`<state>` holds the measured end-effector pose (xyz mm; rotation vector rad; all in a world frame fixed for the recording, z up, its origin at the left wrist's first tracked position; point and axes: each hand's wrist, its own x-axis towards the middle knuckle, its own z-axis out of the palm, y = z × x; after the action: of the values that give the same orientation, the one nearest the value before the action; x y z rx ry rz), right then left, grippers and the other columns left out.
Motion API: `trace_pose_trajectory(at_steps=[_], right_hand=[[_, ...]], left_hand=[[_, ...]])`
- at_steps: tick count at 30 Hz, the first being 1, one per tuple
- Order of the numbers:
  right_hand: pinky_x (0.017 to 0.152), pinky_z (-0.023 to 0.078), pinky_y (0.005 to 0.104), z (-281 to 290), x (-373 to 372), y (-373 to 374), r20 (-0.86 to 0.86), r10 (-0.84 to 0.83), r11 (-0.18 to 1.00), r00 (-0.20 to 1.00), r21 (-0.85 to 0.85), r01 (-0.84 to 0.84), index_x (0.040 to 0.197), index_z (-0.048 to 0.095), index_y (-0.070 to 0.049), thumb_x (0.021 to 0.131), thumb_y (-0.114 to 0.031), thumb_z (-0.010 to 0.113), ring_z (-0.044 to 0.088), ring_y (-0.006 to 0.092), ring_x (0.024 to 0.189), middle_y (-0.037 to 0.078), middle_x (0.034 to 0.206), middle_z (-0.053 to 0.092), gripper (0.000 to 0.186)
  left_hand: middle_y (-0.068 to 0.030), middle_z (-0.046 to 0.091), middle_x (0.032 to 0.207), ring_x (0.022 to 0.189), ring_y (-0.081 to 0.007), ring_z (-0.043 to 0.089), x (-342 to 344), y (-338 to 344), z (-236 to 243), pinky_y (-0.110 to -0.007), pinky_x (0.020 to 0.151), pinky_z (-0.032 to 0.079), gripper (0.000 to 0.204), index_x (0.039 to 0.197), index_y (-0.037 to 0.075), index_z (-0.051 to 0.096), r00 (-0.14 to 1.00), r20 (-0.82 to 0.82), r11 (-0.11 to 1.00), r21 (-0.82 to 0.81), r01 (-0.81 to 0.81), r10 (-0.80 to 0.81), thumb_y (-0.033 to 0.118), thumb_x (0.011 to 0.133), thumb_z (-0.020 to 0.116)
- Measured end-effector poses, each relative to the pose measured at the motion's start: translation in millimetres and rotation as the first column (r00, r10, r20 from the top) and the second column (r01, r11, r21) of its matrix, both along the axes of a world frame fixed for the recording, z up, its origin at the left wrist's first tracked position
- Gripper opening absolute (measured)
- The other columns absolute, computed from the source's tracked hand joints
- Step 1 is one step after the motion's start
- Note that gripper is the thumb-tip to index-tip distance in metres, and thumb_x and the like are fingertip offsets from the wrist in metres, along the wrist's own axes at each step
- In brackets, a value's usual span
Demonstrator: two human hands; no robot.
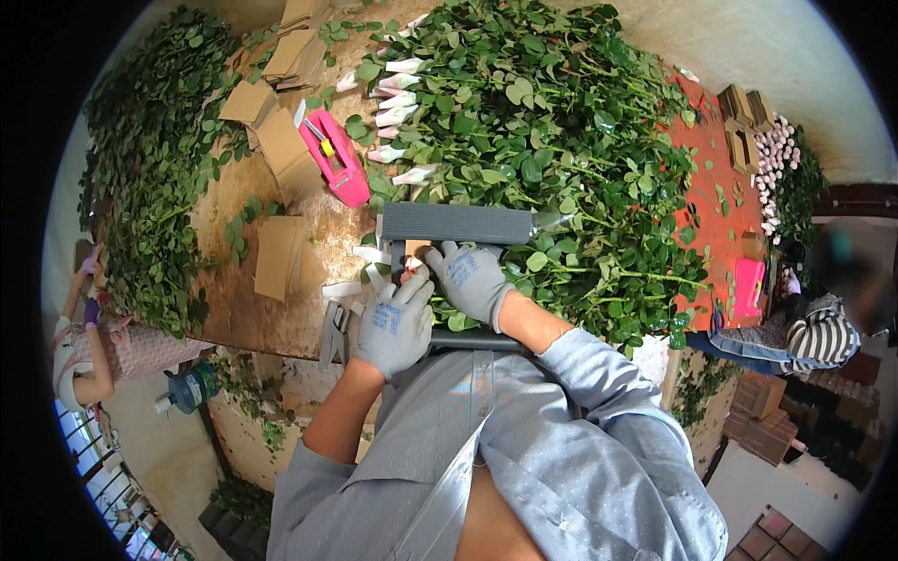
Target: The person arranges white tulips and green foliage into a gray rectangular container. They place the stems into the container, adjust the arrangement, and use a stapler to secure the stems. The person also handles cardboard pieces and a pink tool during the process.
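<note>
My left hand [393,323] and my right hand [468,280], both in grey gloves, meet at a dark grey frame with a ridged top bar [454,224] at the table's near edge. The fingers of both are bent around a small pale pink flower head and brown card [413,252] inside the frame; their exact grip is hidden. White-wrapped pieces [369,254] lie left of the frame. Long leafy rose stems [552,140] with wrapped buds [402,103] are piled behind and right of it.
A pink tape dispenser [346,178] and cardboard sheets [279,257] lie on the wooden table [224,290]. More foliage [140,140] covers its left end. A red surface [702,187] holds cardboard pieces and a pink dispenser. Other people [94,365] [814,332] work at both sides.
</note>
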<state>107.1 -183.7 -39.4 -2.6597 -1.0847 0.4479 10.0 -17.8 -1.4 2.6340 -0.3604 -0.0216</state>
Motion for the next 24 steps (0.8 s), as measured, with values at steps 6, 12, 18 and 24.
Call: trace_pose_trajectory(at_steps=[6, 12, 18, 24], right_hand=[[0.065, 0.055, 0.0454, 10.2, -1.6, 1.1, 0.08, 0.083, 0.993, 0.993, -0.087, -0.076, 0.126, 0.057, -0.007, 0.091, -0.016, 0.062, 0.072, 0.0328, 0.082, 0.017, 0.111, 0.061, 0.036], [0.066, 0.056, 0.0447, 72.1, 6.6, 3.2, 0.208, 0.152, 0.984, 0.966, 0.062, -0.169, 0.117, 0.061, -0.006, 0.09, -0.019, 0.063, 0.07, 0.0294, 0.087, 0.012, 0.102, 0.064, 0.03], [0.077, 0.055, 0.0458, 93.9, 101.3, -2.9, 0.246, -0.096, 0.939, 0.964, 0.345, 0.006, 0.122, 0.059, -0.005, 0.096, -0.021, 0.062, 0.067, 0.0351, 0.093, 0.016, 0.103, 0.063, 0.03], [0.091, 0.056, 0.0469, 8.1, 199.6, -30.7, 0.259, -0.257, 0.966, 0.931, 0.045, 0.255, 0.118, 0.06, -0.004, 0.094, -0.013, 0.056, 0.066, 0.0378, 0.108, 0.02, 0.114, 0.064, 0.026]], left_hand=[[-0.013, 0.066, 0.126, 0.089, -0.031, 0.061, 0.6, -1.7, 0.3, -0.042, 0.082, 0.052, 0.029, 0.113, 0.001, 0.07, 1.0, 0.004, 1.0, -0.014, -0.025, 0.025, 0.016, 0.089, 0.063], [-0.0132, 0.066, 0.116, 0.088, -0.0315, 0.06, -3.7, -0.1, -1.2, -0.043, 0.08, 0.051, 0.016, 0.096, 0.004, 0.068, 0.998, -0.067, 0.998, 0.058, -0.016, 0.02, 0.017, 0.088, 0.065], [-0.0142, 0.062, 0.138, 0.091, -0.0324, 0.063, -3.8, -1.0, 2.4, -0.042, 0.084, 0.052, 0.028, 0.113, 0.002, 0.068, 1.0, -0.019, 1.0, -0.019, -0.022, 0.021, 0.012, 0.088, 0.064], [-0.0156, 0.06, 0.141, 0.094, -0.0362, 0.064, -0.5, -5.2, 7.5, -0.045, 0.087, 0.052, 0.027, 0.114, 0.0, 0.067, 0.999, -0.033, 1.0, 0.016, 0.001, 0.0, 0.011, 0.09, 0.061]])
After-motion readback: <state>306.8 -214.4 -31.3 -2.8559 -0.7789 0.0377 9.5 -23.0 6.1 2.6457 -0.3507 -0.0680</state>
